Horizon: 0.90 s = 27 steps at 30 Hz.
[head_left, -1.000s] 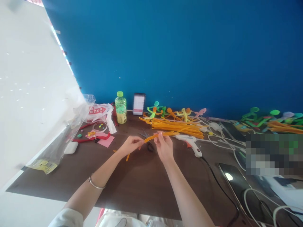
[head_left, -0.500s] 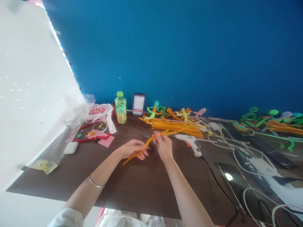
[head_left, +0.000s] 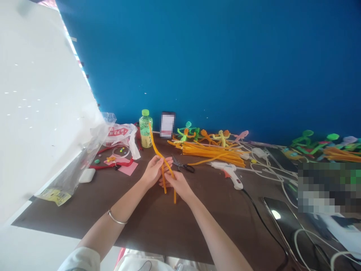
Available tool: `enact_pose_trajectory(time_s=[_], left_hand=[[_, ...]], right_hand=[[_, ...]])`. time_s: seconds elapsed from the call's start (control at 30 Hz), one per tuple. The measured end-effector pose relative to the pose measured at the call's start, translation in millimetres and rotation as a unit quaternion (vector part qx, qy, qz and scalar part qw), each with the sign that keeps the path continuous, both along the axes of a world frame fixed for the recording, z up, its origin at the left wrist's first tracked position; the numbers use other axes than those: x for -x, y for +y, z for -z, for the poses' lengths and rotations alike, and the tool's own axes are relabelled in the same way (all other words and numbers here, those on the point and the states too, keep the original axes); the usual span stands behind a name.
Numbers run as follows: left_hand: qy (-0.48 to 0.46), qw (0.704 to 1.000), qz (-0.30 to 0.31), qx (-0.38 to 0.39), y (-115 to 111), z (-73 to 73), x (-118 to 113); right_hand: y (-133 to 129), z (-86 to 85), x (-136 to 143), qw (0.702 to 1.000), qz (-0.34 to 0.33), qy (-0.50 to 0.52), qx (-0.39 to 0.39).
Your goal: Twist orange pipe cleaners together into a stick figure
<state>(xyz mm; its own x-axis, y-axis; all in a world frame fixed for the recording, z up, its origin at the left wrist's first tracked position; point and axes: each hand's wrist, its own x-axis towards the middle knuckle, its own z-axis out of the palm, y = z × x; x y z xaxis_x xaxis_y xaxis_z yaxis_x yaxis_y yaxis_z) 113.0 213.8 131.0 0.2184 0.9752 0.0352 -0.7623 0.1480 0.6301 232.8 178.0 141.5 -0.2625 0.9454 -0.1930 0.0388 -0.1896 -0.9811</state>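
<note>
Orange pipe cleaners (head_left: 156, 150) are held between my two hands over the middle of the table, their upper part rising in front of the bottle and two ends hanging down apart. My left hand (head_left: 153, 170) pinches them where they come together. Closed around the right-hand strand, my right hand (head_left: 178, 183) sits just beside and below the left. Scissors (head_left: 182, 166) lie behind my right hand. A pile of orange pipe cleaners (head_left: 211, 150) rests farther back, with one strand sticking out toward the scissors.
A white glue gun (head_left: 228, 172) with a black cord lies to the right, near a phone (head_left: 290, 226) and white cables. Small pipe-cleaner figures (head_left: 222, 137) stand along the blue wall. At left are a green-capped bottle (head_left: 146, 131), plastic bags (head_left: 120, 133) and a white case (head_left: 87, 175).
My hands have drawn closer together. The pipe cleaners have swung from a slanting line to nearly upright, with their lower ends now spread apart. The scissors show more fully.
</note>
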Motion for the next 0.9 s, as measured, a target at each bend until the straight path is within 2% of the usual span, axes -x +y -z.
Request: enact_pose_trajectory(time_s=[0.2,0.43,0.7,0.9], left_hand=[[0.031,0.999,-0.009,-0.001,1,0.2,3],[0.035,0.999,-0.010,0.003,1,-0.6,6],[0.041,0.997,-0.062,0.001,2,2.3,8],[0.029,0.997,-0.073,0.008,1,5.3,5]], right_hand=[[2,-2.7,-7,0.995,-0.034,-0.085,-0.040],[1,-2.9,-8,0.994,-0.048,-0.090,-0.042],[-4,-11.9,-8,0.990,-0.068,-0.117,-0.040],[-6,-17.7,-11,0.985,-0.107,-0.129,-0.031]])
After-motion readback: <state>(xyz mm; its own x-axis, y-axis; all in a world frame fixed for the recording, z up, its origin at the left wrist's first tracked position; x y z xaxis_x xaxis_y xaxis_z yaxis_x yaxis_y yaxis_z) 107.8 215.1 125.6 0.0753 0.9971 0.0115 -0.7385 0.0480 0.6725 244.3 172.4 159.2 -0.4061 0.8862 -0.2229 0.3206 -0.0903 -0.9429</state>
